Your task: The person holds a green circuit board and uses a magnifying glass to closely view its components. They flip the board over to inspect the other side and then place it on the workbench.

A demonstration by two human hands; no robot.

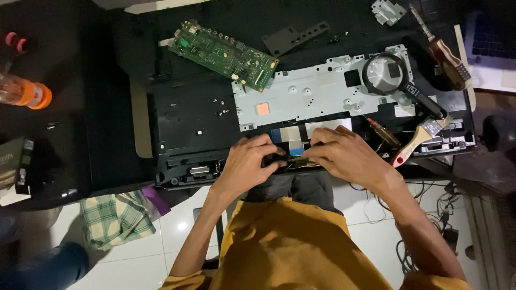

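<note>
Far left: one orange bottle [24, 91]. Upper middle: one green board [223, 53], already out of the open black machine [183, 123]. Lower middle: pinched one thin dark strip [290, 160] at the machine's front edge, left hand [247, 164] and right hand [344, 156] both closed on it. Seemed not yet free. Right: one grey metal plate [312, 91] taken off, one magnifying glass [384, 75], one brush [416, 140].

The person wears a mustard-yellow short-sleeved shirt and, seemingly, dark grey trousers.
</note>
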